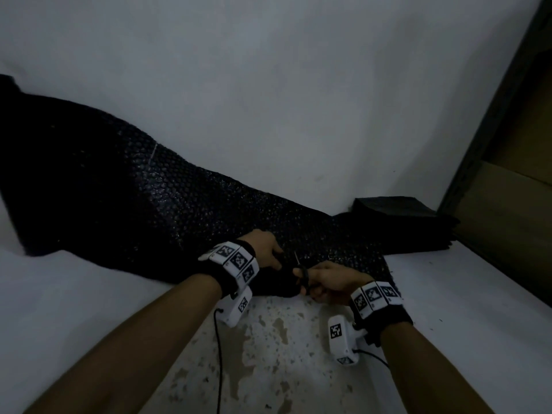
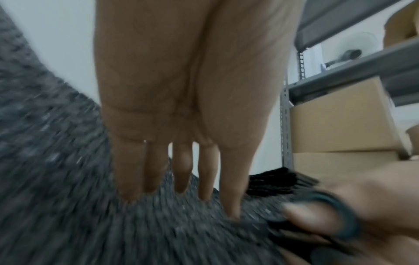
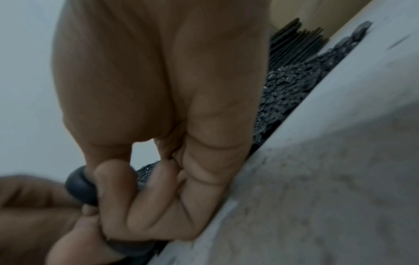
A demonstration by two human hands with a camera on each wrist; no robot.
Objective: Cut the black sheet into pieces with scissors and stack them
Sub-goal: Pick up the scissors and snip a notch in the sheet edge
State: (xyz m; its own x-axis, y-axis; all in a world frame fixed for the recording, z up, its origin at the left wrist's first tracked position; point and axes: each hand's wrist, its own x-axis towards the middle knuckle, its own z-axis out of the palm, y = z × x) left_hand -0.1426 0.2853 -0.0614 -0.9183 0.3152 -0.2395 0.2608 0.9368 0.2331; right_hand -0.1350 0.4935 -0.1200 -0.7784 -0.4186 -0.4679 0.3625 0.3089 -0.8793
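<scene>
A long black textured sheet (image 1: 134, 198) (image 2: 56, 179) (image 3: 283, 86) lies across the white table (image 1: 298, 100) from the far left to the near right. My left hand (image 1: 267, 249) (image 2: 181, 172) presses on it near its front edge with straight fingers. Just to its right, my right hand (image 1: 328, 282) (image 3: 136, 188) grips black-handled scissors (image 1: 302, 274) (image 2: 344, 215) (image 3: 79, 186), with the blades pointing away over the sheet's front edge. A stack of cut black pieces (image 1: 403, 213) (image 2: 272, 182) (image 3: 292, 41) sits at the back right, beyond the sheet's end.
A grey metal shelf unit (image 2: 285, 125) with cardboard boxes (image 1: 507, 204) (image 2: 340, 116) stands along the table's right side behind the stack. The table surface near me is worn and speckled (image 1: 268, 339). Thin cables hang from my wrist cameras.
</scene>
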